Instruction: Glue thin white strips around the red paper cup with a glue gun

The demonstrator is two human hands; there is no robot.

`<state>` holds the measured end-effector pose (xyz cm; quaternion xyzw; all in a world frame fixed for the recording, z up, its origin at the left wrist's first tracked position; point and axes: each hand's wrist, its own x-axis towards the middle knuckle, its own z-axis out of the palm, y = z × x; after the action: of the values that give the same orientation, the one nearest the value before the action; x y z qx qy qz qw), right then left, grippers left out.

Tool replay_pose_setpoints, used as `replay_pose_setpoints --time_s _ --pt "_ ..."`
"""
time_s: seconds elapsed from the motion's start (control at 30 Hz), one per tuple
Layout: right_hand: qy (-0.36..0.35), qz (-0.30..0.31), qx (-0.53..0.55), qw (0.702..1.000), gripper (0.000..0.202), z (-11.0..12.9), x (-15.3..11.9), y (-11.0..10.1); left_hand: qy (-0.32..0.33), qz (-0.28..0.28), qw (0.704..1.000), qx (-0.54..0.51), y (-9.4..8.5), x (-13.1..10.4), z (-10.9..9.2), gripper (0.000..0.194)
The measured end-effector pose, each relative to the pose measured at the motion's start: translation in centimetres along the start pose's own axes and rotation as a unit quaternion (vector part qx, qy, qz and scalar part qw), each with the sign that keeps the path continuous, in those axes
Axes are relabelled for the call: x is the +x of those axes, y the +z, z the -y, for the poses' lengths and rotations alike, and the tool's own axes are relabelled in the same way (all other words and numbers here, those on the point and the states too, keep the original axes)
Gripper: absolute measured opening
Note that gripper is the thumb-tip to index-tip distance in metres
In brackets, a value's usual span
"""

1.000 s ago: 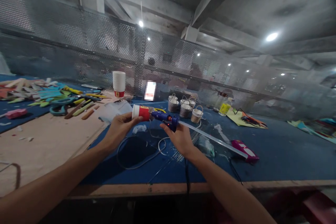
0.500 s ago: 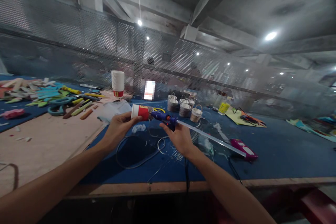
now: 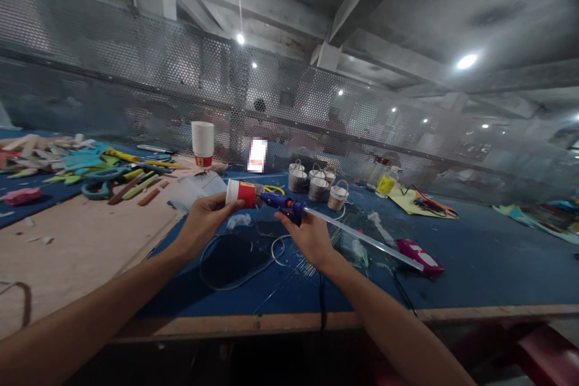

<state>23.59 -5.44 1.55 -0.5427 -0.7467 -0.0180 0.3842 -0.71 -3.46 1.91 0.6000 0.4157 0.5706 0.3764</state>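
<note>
A red and white paper cup [image 3: 246, 194] lies on its side in the fingers of my left hand [image 3: 205, 217], its white end toward the left. My right hand [image 3: 312, 234] is wrapped round a blue hot glue gun [image 3: 274, 199], whose nozzle end is at the cup's right end; I cannot tell if they touch. From the gun's back a long clear glue stick [image 3: 362, 236] slants down to the right. Beyond the hands stand several small whitish buckets [image 3: 318, 188] with wire handles. Behind the cup, a stack of paper cups [image 3: 203, 142] rises from the table.
Scissors [image 3: 102, 184], coloured strips and scraps cover the left side. A magenta device [image 3: 420, 257] lies at right, near the glue stick's tail. A yellow-labelled bottle [image 3: 386, 183] stands by the mesh partition [image 3: 280, 96]. Loose wires and a cable [image 3: 226, 287] lie below my hands.
</note>
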Motion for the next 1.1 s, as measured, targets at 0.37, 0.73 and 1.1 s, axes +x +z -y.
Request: replay_pose_setpoints --time_s 0.37,0.73,1.1 --pt "-0.002 0.002 -0.024 1.000 0.037 -0.11 -0.02 -0.04 -0.005 -0.009 1.000 -0.021 0.07 0.02 -0.10 0.035" --pt "-0.001 0.009 -0.022 1.000 0.035 -0.22 -0.07 0.01 -0.006 -0.018 1.000 -0.021 0.25 -0.07 -0.59 0.032" --pt "-0.005 0.007 -0.041 0.999 0.035 -0.15 -0.09 0.06 0.001 -0.006 1.000 -0.013 0.02 -0.01 -0.23 0.032"
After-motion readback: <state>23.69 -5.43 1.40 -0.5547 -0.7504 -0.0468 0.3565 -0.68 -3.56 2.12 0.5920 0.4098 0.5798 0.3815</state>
